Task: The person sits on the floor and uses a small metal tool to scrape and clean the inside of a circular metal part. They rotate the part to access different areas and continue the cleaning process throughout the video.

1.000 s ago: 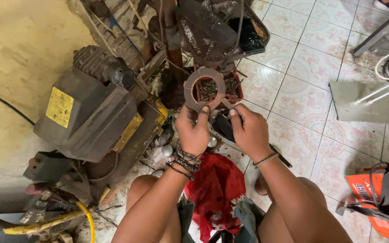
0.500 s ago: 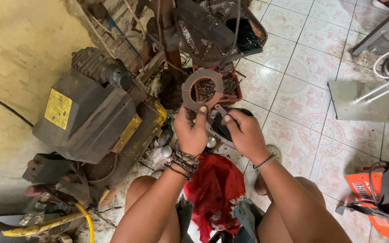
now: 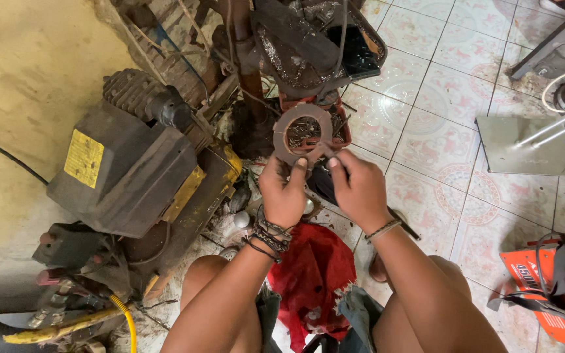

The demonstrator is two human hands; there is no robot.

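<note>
Patterned floor tiles [image 3: 439, 140], pale and grimy, are seen at 1 to 3 o'clock; a yellowed wall [image 3: 27, 78] fills 9 to 11 o'clock. A flat brown ring gasket [image 3: 282, 134] is held up at 12 o'clock, over a red tray of small metal parts [image 3: 341, 124]. The left hand [image 3: 284, 193] is closed on the ring's lower edge, thumb pressed on its face. The right hand [image 3: 358, 189] is pinched at the same lower edge — something small and slim may be gripped between its fingers, though what it is cannot be told. A greasy motor unit with a yellow label [image 3: 125, 167] is noted at 9 o'clock, a red rag [image 3: 312, 271] at 6 o'clock, an orange machine [image 3: 550, 287] at 4 o'clock. Judged from this, the ring is out and in hand, its edge being worked — nothing is yet fitted anywhere.
</note>
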